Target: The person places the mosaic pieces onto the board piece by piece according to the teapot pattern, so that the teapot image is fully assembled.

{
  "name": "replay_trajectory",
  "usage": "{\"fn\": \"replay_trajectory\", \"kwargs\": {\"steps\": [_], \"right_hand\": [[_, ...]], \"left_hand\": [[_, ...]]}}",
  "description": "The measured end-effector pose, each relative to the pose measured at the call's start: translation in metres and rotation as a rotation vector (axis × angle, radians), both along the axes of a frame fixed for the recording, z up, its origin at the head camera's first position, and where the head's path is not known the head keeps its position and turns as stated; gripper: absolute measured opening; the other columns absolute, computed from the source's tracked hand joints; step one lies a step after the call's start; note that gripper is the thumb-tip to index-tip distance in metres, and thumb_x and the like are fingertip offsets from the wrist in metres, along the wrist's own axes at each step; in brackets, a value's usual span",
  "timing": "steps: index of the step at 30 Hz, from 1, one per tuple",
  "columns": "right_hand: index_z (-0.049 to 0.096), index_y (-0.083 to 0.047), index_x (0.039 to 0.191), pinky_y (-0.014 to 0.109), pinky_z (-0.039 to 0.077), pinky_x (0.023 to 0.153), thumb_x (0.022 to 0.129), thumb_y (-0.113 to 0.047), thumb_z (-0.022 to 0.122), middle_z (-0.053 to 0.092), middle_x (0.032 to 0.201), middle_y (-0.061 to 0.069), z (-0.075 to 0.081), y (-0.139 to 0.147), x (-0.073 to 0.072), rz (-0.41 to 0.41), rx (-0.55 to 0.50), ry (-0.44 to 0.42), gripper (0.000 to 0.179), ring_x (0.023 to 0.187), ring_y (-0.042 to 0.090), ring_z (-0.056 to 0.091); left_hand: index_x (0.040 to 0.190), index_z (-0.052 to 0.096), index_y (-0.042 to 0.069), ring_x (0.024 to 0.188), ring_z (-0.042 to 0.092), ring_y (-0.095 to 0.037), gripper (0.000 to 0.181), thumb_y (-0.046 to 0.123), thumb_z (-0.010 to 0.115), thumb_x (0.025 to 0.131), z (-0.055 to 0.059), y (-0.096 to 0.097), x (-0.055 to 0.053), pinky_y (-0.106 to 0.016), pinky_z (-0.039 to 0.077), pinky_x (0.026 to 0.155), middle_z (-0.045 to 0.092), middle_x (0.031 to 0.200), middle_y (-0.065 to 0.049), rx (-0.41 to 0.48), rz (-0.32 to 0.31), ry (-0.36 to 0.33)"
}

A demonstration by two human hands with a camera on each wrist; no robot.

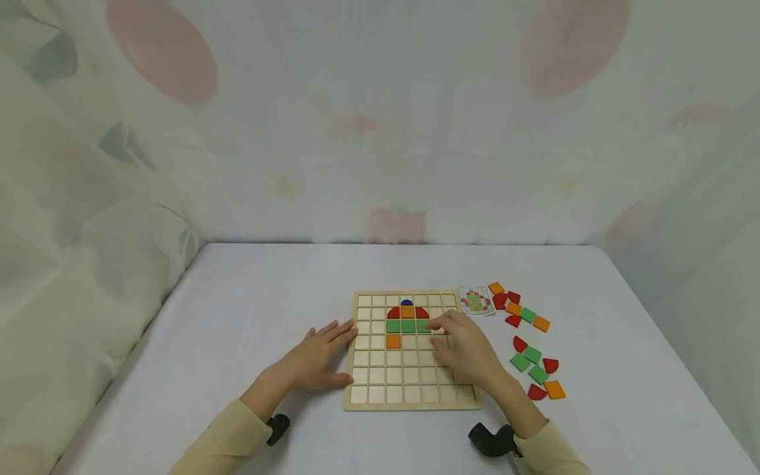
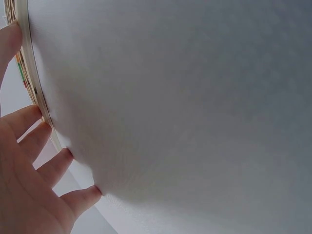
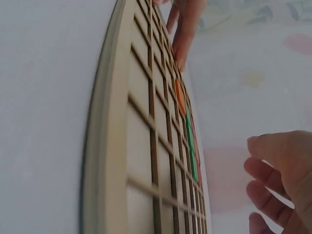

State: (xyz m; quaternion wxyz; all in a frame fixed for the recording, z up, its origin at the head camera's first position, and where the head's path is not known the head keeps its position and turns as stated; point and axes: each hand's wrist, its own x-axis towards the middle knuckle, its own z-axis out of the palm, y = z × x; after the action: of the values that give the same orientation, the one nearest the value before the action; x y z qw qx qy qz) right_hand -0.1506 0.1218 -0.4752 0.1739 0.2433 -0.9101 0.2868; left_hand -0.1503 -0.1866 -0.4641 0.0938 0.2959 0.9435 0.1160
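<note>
A wooden grid board [image 1: 411,377] lies on the white table. In its upper rows sit a blue half-round piece [image 1: 406,303], two red quarter-round pieces with an orange square [image 1: 407,313] between them, and a row of green squares [image 1: 408,326]. Below the leftmost green one is another orange square [image 1: 394,341]. My left hand [image 1: 317,359] has its fingers spread, with fingertips and thumb at the board's left edge. Over the board's right side hovers my right hand [image 1: 469,349], thumb and loosely bent fingers apart. The right wrist view shows nothing between that thumb [image 3: 273,146] and the fingers.
A small pattern card [image 1: 476,301] lies by the board's top right corner. Loose orange, red and green pieces are scattered to the right, in an upper group around a green square [image 1: 528,315] and a lower group around another green square [image 1: 538,374]. Patterned cloth hangs behind the table.
</note>
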Motion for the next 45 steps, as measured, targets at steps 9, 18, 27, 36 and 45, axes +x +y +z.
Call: {"fn": "replay_trajectory", "kwargs": {"steps": [9, 18, 27, 36, 45], "right_hand": [[0.065, -0.015, 0.097, 0.025, 0.049, 0.066, 0.074, -0.007, 0.075, 0.061, 0.092, -0.005, -0.006, 0.041, 0.011, -0.058, -0.069, 0.053, 0.027, 0.08, 0.01, 0.053], [0.065, -0.012, 0.099, 0.028, 0.048, 0.063, 0.071, -0.001, 0.076, 0.064, 0.091, 0.0, -0.011, 0.083, 0.023, -0.123, -0.094, 0.048, 0.032, 0.075, 0.012, 0.054], [0.064, -0.007, 0.101, 0.019, 0.041, 0.055, 0.07, 0.001, 0.075, 0.061, 0.088, 0.001, -0.023, 0.116, 0.035, -0.221, -0.089, -0.015, 0.033, 0.072, 0.01, 0.047], [0.065, -0.005, 0.103, 0.018, 0.039, 0.053, 0.075, -0.008, 0.072, 0.059, 0.086, 0.002, -0.028, 0.127, 0.043, -0.312, -0.026, -0.202, 0.029, 0.068, 0.01, 0.043], [0.067, -0.005, 0.099, 0.022, 0.039, 0.058, 0.075, -0.009, 0.072, 0.057, 0.082, 0.0, -0.028, 0.129, 0.044, -0.317, 0.012, -0.252, 0.025, 0.072, 0.013, 0.045]], "left_hand": [[0.144, 0.033, 0.01, 0.135, 0.027, -0.037, 0.082, 0.046, 0.067, 0.079, -0.001, -0.002, 0.0, -0.068, 0.024, 0.098, 0.026, 0.151, -0.007, -0.005, -0.006, 0.017], [0.144, 0.032, 0.011, 0.136, 0.026, -0.036, 0.083, 0.048, 0.067, 0.079, 0.0, -0.003, -0.002, -0.066, 0.024, 0.099, 0.025, 0.151, -0.006, -0.014, 0.003, 0.024], [0.144, 0.031, 0.011, 0.136, 0.026, -0.037, 0.083, 0.049, 0.066, 0.079, 0.001, -0.003, -0.002, -0.067, 0.024, 0.099, 0.025, 0.152, -0.006, -0.013, -0.008, 0.024], [0.144, 0.032, 0.01, 0.135, 0.026, -0.038, 0.081, 0.046, 0.066, 0.08, 0.003, -0.002, 0.001, -0.068, 0.024, 0.098, 0.026, 0.151, -0.008, -0.002, -0.013, 0.017], [0.144, 0.032, 0.01, 0.136, 0.025, -0.037, 0.08, 0.045, 0.066, 0.081, 0.004, 0.0, 0.003, -0.067, 0.023, 0.099, 0.025, 0.151, -0.007, 0.002, -0.007, 0.017]]}}
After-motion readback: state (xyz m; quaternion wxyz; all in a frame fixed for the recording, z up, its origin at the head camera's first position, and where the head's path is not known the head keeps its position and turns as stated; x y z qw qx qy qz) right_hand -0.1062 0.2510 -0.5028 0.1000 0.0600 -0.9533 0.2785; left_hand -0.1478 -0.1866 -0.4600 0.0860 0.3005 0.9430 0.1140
